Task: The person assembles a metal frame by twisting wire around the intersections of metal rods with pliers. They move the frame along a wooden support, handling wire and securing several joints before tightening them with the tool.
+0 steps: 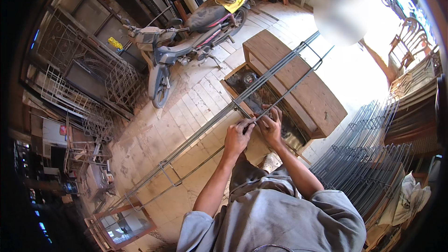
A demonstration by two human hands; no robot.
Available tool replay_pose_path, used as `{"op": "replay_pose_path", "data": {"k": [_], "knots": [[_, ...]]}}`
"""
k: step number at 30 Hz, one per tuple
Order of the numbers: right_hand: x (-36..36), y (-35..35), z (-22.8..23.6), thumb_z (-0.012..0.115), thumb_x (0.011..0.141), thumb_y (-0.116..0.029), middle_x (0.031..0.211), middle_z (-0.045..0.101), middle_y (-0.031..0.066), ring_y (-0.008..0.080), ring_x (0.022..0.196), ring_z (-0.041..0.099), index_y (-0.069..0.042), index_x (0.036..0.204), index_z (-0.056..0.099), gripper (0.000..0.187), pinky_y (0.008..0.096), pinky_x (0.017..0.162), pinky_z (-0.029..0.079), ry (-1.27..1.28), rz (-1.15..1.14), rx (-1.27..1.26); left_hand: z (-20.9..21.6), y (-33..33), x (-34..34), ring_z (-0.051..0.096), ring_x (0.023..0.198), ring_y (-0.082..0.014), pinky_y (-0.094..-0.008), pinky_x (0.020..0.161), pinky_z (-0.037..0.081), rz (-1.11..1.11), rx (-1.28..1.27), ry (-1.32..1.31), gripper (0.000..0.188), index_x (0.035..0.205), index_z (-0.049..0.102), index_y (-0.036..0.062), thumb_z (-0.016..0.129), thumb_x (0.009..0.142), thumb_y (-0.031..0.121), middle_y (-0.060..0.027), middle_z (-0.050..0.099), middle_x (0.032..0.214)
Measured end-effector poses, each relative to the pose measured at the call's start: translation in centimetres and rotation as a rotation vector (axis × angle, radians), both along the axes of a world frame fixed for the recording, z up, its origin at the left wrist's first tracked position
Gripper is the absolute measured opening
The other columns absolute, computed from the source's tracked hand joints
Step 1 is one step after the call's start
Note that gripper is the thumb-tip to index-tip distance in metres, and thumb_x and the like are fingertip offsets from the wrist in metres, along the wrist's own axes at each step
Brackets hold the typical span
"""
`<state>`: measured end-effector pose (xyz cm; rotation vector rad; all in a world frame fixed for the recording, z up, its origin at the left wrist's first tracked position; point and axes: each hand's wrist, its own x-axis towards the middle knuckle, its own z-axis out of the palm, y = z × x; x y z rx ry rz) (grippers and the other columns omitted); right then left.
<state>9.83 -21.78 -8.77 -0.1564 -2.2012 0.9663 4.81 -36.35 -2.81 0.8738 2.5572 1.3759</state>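
Grey sleeves and a grey shirt (275,219) fill the lower edge, both bare forearms rising from them toward the middle; the left hand (237,136) is curled with its fingers pinched together on a thin steel rod, and the right hand (271,125) sits just beside it, fingers closed around the same spot, though what small thing lies between them is too fine to tell; what they grip is a long rebar cage (224,112), several parallel rods tied with rectangular stirrups, running slantwise from the lower left to the upper right; its far part rests across a wooden bench (298,79), with a dark tray of scrap (266,100) beneath it; to the right leans a stack of finished rod frames (368,158); farther off on the pale tiled floor (186,112) stands a motorbike (186,42), and wire grilles (88,84) line the left wall.
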Motion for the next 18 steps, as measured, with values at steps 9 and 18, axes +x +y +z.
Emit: {"op": "replay_pose_path", "data": {"k": [9,18], "knots": [[1.7,0.9,-2.3,0.062,0.084,-0.002,0.113,0.061,0.0218,0.0418,0.095,0.063,-0.003,0.115,0.058,0.031,0.0462,0.076,0.053,-0.183,0.342,-0.097,0.2,0.0,-0.2,0.069,0.092,-0.0325,-0.0390,0.078,0.056,-0.027,-0.001,0.036,0.017,0.106,0.070,0.0060,0.065,0.091,0.012,-0.0140,0.072,0.102],[2.5,0.0,6.1,0.057,0.090,-0.017,0.085,0.065,0.0264,0.0401,0.065,0.066,0.007,0.111,0.053,0.032,0.0486,0.057,0.053,-0.697,0.251,0.279,-0.2,-0.3,0.0,0.069,0.090,-0.0336,-0.0397,0.078,0.055,-0.010,0.012,0.033,0.017,0.107,0.071,0.0074,0.065,0.091,0.011,-0.0140,0.071,0.102]]}}
